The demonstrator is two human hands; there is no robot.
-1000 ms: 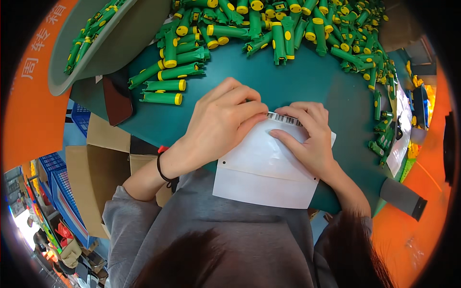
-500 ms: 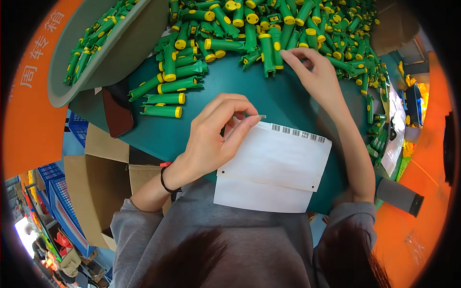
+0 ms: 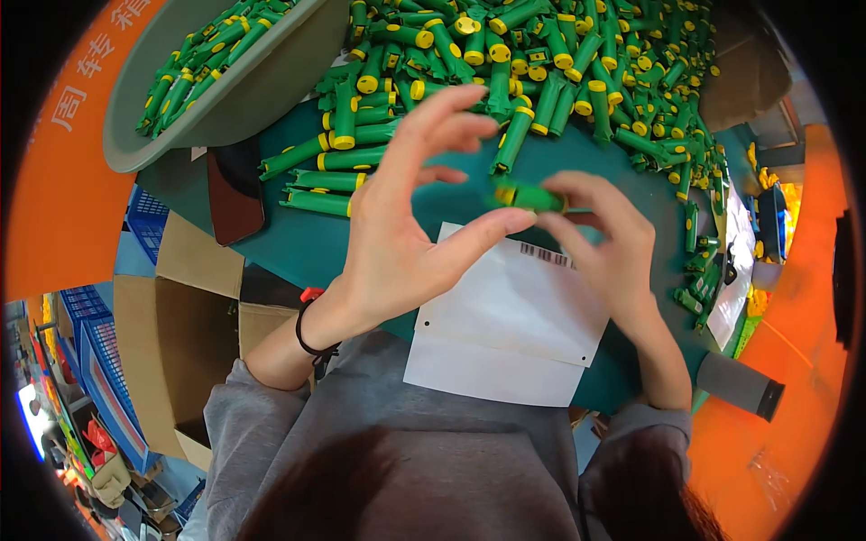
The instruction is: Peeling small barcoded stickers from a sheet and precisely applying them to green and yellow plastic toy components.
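My right hand (image 3: 618,243) pinches a green tube with a yellow end (image 3: 530,197), blurred by motion, above the far edge of a white label sheet (image 3: 505,320). Small barcode stickers (image 3: 546,255) run along that edge, partly covered by my right hand. Fingers spread, my left hand (image 3: 392,230) is raised at the sheet's left; its thumb reaches close to the tube. Whether a sticker clings to that thumb I cannot tell. Beyond both hands lies a big heap of similar tubes (image 3: 564,54), and several more form a row (image 3: 329,180) behind my left hand.
A grey-green tub (image 3: 298,68) of tubes stands at the far left, with a dark phone-like slab (image 3: 236,194) by it on the green table (image 3: 302,257). An open cardboard box (image 3: 194,361) and blue crates (image 3: 108,352) are lower left. At right lies a grey cylinder (image 3: 740,386).
My right hand has come back from the heap toward the sheet with a green tube. My left hand has opened and risen from the sheet's corner, where it pinched a small sticker.
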